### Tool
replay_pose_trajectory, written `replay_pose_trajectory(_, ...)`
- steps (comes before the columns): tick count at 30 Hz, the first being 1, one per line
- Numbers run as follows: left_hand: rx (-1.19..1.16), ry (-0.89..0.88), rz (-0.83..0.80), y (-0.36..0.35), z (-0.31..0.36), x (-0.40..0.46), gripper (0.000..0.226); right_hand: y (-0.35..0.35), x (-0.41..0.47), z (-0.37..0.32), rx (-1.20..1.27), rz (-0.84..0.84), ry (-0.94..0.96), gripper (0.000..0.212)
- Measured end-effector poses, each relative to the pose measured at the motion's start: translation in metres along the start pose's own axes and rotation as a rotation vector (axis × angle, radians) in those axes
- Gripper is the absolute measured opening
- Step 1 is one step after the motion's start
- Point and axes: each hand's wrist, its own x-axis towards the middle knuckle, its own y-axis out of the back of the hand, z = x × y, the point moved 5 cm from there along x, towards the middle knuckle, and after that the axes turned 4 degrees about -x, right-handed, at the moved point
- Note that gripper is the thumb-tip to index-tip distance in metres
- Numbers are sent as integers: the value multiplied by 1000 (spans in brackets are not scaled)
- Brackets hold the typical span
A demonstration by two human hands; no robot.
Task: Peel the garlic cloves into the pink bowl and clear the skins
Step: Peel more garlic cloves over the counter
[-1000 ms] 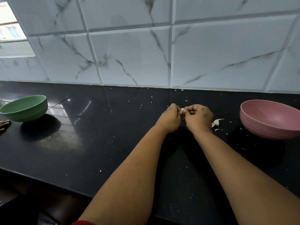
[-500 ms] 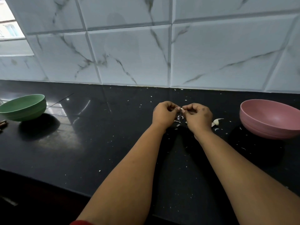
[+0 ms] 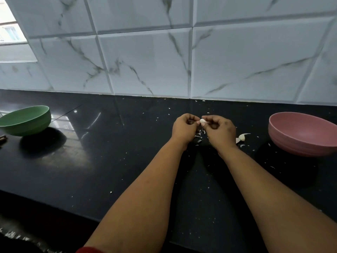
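Left hand (image 3: 184, 127) and right hand (image 3: 218, 129) both pinch one garlic clove (image 3: 202, 121) above the desk (image 3: 109, 152), likely stripping skin; pink bowl (image 3: 300, 134) waits right.

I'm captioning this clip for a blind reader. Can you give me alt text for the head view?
Two bare hands, left and right, pinch a small white garlic clove between their fingertips above a black counter littered with skin flakes. A pink bowl sits to the right, a green bowl far left, marbled wall tiles behind.
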Motion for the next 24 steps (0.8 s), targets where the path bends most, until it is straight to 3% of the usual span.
replay_pose_trajectory(3,99,-23,16,1,0,2,11,4,2,-3,-94,0,59,14)
replay_pose_trajectory(7,197,-35,53,4,0,4,12,29,9,-17,-292,179,247,14)
replay_pose_trajectory(8,206,-36,55,4,0,4,8,30,11,-15,-360,170,260,13)
replay_pose_trajectory(12,211,-52,49,3,-1,4,9,18,14,-1,-620,-171,75,7)
replay_pose_trajectory(15,227,-64,37,2,0,4,11,30,16,-20,-550,51,236,7)
replay_pose_trajectory(18,236,-72,39,2,0,5,12,21,14,-12,-670,-146,144,3)
replay_pose_trajectory(21,260,-72,24,0,1,3,12,24,14,-15,-638,-73,192,6)
replay_pose_trajectory(24,271,-84,23,-1,1,3,11,18,13,-15,-741,-215,124,9)
